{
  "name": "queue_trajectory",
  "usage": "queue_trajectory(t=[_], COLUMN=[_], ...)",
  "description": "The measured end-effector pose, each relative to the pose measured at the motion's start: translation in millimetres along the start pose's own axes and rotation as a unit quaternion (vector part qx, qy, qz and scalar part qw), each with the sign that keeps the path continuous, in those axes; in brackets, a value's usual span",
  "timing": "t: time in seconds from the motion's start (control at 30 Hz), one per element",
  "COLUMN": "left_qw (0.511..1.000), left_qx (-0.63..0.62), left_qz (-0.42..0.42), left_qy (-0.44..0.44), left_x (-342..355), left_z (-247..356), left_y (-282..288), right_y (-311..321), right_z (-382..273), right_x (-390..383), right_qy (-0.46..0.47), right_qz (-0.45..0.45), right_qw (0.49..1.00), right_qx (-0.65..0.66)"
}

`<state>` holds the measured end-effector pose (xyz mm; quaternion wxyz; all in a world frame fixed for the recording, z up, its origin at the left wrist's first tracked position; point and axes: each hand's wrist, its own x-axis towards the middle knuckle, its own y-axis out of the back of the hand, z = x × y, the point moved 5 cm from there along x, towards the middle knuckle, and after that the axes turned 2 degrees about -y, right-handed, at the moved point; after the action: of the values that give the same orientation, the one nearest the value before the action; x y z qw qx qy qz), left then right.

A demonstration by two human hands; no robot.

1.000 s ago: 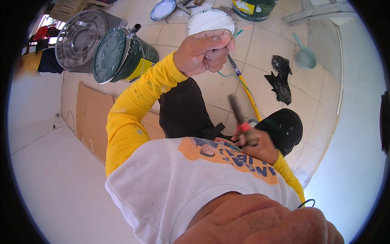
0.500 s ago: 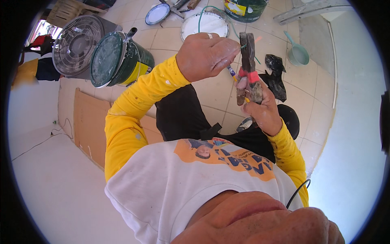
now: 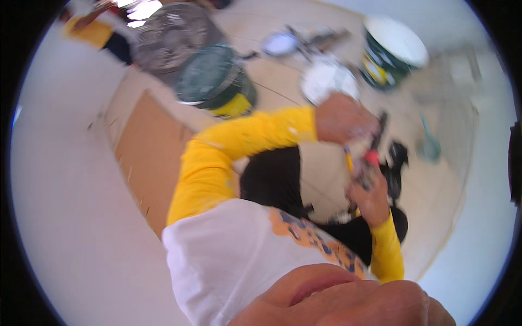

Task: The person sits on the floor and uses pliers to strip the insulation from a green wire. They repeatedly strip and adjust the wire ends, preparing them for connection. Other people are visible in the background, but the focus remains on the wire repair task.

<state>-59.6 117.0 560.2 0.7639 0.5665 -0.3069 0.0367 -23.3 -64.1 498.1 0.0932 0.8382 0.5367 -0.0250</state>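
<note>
Motion blurs the view. My left hand (image 3: pixel 345 117) is closed at the upper middle, its fingers beside the dark jaws of a pair of pliers (image 3: pixel 379 130) with a red band; what it pinches is too blurred to tell. My right hand (image 3: pixel 371 198), below it, grips the pliers' handles and holds them upright. A yellow pole (image 3: pixel 348 157) shows partly behind my hands. A crumpled black plastic bag (image 3: pixel 398 152) lies on the floor to their right. A round white lid or tray (image 3: pixel 331 81) is just above my left hand.
A green lidded bucket (image 3: pixel 204 76) and fan (image 3: pixel 168 38) stand upper left; another bucket (image 3: pixel 396 42) upper right. Tools (image 3: pixel 321 41), a small dish (image 3: pixel 280 44) and a teal dipper (image 3: pixel 429 145) lie around. Cardboard (image 3: pixel 147 163) lies left, beside the wall. A person (image 3: pixel 92 32) is at top left.
My right hand rose from my lap with the pliers to my left hand. Since half a second ago, the view has swung, and both hands appear farther right and lower. The green wire no longer shows clearly.
</note>
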Motion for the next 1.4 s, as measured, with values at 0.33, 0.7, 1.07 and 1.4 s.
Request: queue_trajectory(t=[0.33,0.7,1.07,1.4], left_qw=[0.492,0.904,0.968,0.556], left_qx=[-0.802,-0.415,0.129,-0.735], left_qz=[-0.241,-0.095,-0.169,-0.254], left_qy=[0.237,0.040,-0.136,0.292], left_x=[6,66,63,30], left_z=[40,4,12,42], left_y=[-66,0,-1,-48], right_y=[99,99,49,108], right_z=[-90,-28,-57,-91], right_x=[49,41,-10,36], right_qy=[0.719,0.367,-0.124,0.648], right_qz=[0.200,0.208,-0.179,0.262], right_qw=[0.396,0.822,0.864,0.396], right_qx=[-0.534,-0.384,0.454,-0.595])
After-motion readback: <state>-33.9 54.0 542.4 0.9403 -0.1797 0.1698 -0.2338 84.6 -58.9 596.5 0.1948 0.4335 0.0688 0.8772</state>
